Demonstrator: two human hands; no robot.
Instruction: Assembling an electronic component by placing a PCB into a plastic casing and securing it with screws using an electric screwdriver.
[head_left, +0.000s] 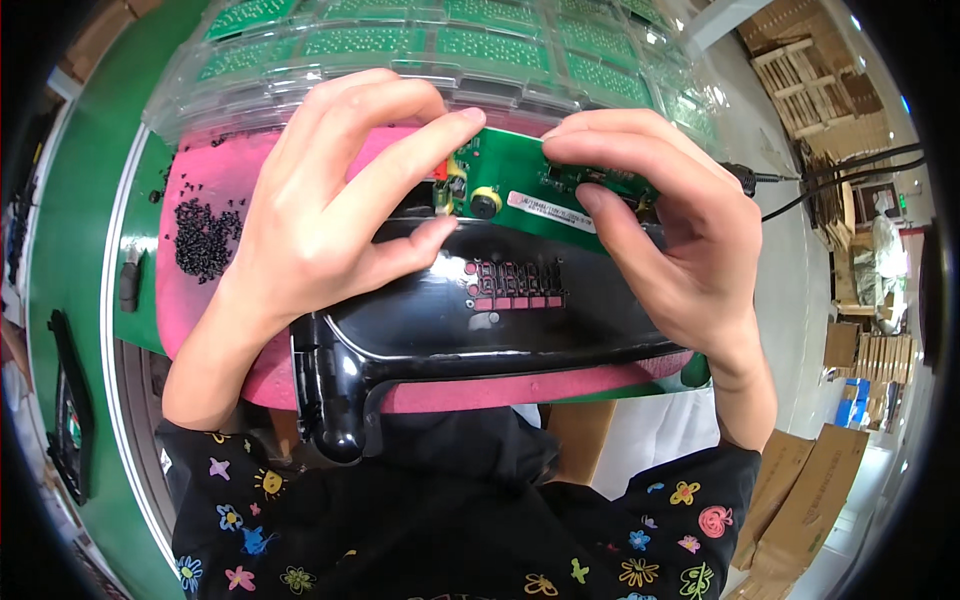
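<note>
A green circuit board with a white label, a black round part and yellow-wrapped components is tilted above a glossy black plastic housing. My left hand grips the board's left end, index finger at its upper edge and thumb near the lower one. At the other end, my right hand is closed on the board with fingers and thumb, covering part of it. The housing has a grid of small slots and a rounded arm at its lower left. It lies on a pink mat.
Small black screws lie heaped on the mat's left. Behind, clear plastic trays hold several green boards. A short dark cylinder sits left of the mat. Black cables run off right; cardboard stands at lower right.
</note>
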